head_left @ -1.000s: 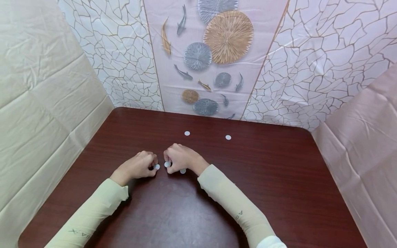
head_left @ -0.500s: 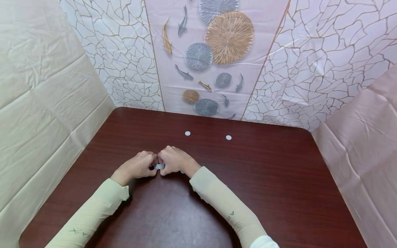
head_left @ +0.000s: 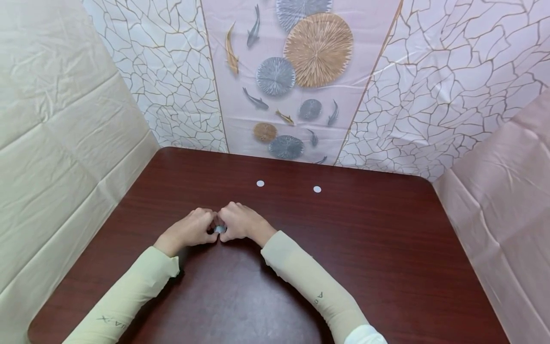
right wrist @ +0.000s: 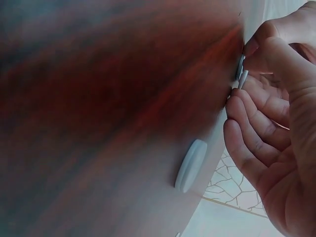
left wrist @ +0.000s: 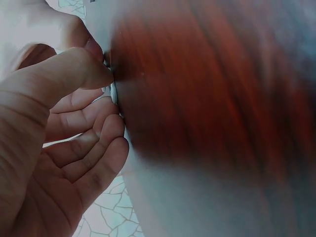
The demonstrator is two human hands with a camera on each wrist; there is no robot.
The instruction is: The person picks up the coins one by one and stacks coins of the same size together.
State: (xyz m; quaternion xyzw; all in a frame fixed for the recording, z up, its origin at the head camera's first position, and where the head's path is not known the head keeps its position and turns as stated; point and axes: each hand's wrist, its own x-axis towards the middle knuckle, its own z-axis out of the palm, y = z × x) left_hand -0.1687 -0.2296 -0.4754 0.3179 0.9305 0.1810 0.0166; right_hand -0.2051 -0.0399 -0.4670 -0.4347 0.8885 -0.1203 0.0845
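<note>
My left hand [head_left: 189, 230] and right hand [head_left: 242, 222] meet over the table, fingertips close together. Between them shows a small round white disc [head_left: 220, 229], mostly covered by the fingers. From the left wrist view only a thin pale disc edge [left wrist: 114, 92] appears at the left thumb and fingertips. The right wrist view shows a tilted white disc [right wrist: 242, 79] between the right thumb and fingers, with another pale disc [right wrist: 240, 64] flat against the table right beside it. How far the two overlap is hidden.
A thicker-looking white disc [right wrist: 191, 167] with a line round its edge lies near the right hand. Farther back on the dark wooden table [head_left: 386, 248] lie two white discs, one left [head_left: 260, 183] and one right [head_left: 317, 189]. Patterned cloth [head_left: 275, 119] hangs behind.
My right hand has moved left with its disc until it met the left hand and the disc there. The left hand has stayed in place. The far discs have not moved.
</note>
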